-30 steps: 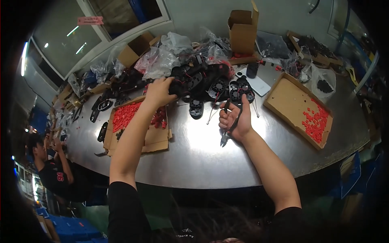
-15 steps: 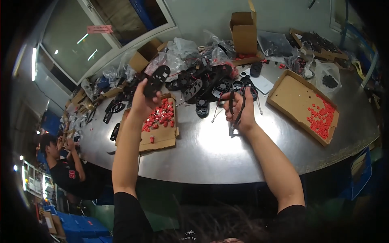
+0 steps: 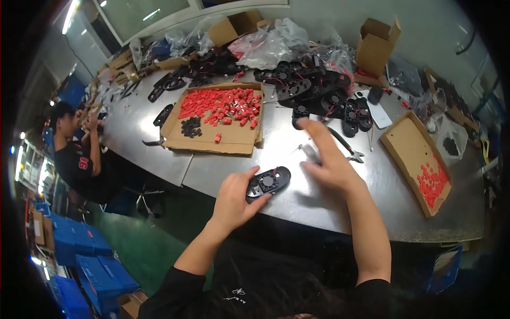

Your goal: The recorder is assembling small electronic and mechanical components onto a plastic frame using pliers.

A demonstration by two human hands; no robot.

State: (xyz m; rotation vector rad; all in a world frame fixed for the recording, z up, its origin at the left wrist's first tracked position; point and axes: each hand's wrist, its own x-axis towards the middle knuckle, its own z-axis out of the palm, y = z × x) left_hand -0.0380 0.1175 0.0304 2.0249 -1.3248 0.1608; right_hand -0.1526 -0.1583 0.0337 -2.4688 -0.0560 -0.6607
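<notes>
My left hand (image 3: 231, 201) is closed round a black oval plastic housing (image 3: 282, 176), held low over the table's near edge. Set in the housing is a small round fan (image 3: 268, 182), and a bit of red wire shows beside it. My right hand (image 3: 333, 166) is over the table to the right of the housing, thumb and forefinger spread apart, with nothing seen between them. Its other fingers are partly hidden and a little blurred. Just past that hand lies a pair of pliers (image 3: 355, 156) with dark handles, jaws toward the right.
A cardboard tray (image 3: 234, 147) of red and black small parts stands at the left, another tray (image 3: 406, 139) with red pieces at the right. Black housings (image 3: 295, 91) and plastic bags (image 3: 273, 47) are heaped along the back. A person (image 3: 74, 154) sits far left.
My left hand has come down toward the near edge with the housing, turned so that the fan shows. My right hand has let go of the pliers, which now lie on the table.
</notes>
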